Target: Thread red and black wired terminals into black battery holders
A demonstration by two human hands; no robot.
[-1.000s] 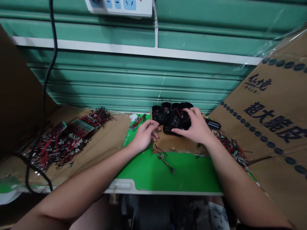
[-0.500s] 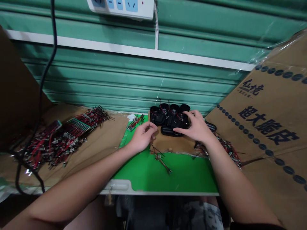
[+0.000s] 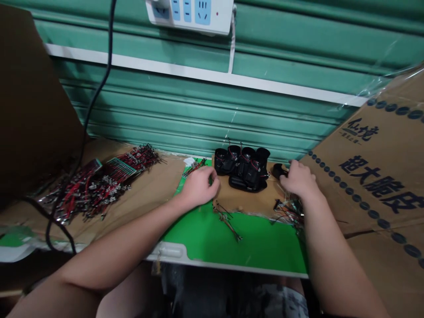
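My left hand (image 3: 200,185) rests at the left edge of a cardboard sheet (image 3: 245,204), its fingers curled in. Whatever it holds, if anything, is hidden. At the sheet's right side, my right hand (image 3: 300,177) has its thumb and fingers around a black plastic housing (image 3: 278,170), partly covered by them. Between the hands stands a cluster of black plastic housings (image 3: 241,161) with round open tops and thin red wires. In front of these lies a longer black case (image 3: 236,182). A few loose wired parts (image 3: 229,224) lie nearer to me on the green board (image 3: 265,247).
Piles of red and black wired parts (image 3: 89,194) cover the cardboard at left. More wires (image 3: 288,212) lie beneath my right wrist. A big carton (image 3: 374,176) walls the right side. A black cable (image 3: 96,97) hangs at left; a power strip (image 3: 192,15) is on the green wall.
My right hand has moved right, from the housing cluster to the black housing at the sheet's right side. My left hand stays near the sheet's left edge. The view has shifted slightly.
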